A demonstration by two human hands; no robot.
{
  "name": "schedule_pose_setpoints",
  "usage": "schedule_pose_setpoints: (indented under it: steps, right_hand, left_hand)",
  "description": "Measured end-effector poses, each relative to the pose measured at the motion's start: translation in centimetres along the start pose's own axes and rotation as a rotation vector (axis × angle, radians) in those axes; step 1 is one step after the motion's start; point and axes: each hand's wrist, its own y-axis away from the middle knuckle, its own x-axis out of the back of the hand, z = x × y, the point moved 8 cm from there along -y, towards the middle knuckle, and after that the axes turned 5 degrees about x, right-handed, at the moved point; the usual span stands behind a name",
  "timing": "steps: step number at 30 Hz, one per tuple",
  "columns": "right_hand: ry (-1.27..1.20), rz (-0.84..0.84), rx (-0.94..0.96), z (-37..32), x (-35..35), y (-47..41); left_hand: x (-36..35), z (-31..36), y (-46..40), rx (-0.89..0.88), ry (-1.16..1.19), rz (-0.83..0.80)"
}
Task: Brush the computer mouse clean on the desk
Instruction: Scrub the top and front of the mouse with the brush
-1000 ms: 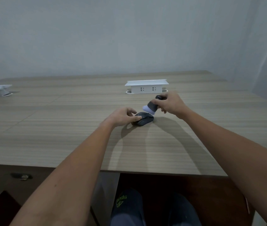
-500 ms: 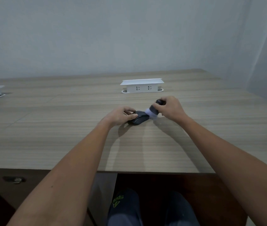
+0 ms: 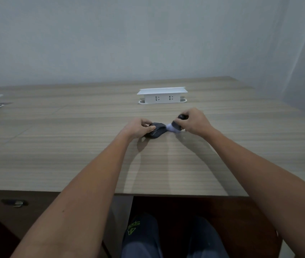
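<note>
A wood-grain desk [image 3: 73, 155] with white socket boxes [image 3: 162, 95] meets plain grey walls [image 3: 110, 38].

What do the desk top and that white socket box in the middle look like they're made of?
Desk top: probably wood-grain laminate; it shows straight, even grey-brown streaks, panel seams and a matte surface. Socket box: probably moulded plastic or painted metal; it is uniform white and smooth with crisp edges.

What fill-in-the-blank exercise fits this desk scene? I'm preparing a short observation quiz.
1. The left hand steadies the dark ____ on the desk.
2. The right hand holds a brush whose bristles are ____ in colour.
3. Behind both hands stands a white ____ unit.

Missing words: mouse; white; socket
</note>
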Motion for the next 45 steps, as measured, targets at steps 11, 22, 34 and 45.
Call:
schedule_pose_setpoints:
  steps: [11, 22, 34, 45]
  right_hand:
    - [-0.012, -0.004, 0.038, -0.8, 0.2, -0.3]
    - [-0.193, -0.185, 0.056, -2.3, -0.8, 0.6]
    - [-0.067, -0.128, 0.000, -0.8, -0.7, 0.2]
    - [-0.052, -0.058, -0.046, -0.6, -1.0, -0.4]
  left_hand:
    - [0.2, 0.2, 0.1, 0.021, -0.002, 0.003]
    - [0.2, 0.2, 0.2, 0.022, 0.005, -0.020]
    - [0.3, 0.0, 0.0, 0.031, 0.060, 0.009]
    - [0.3, -0.1, -0.3, 0.030, 0.102, 0.013]
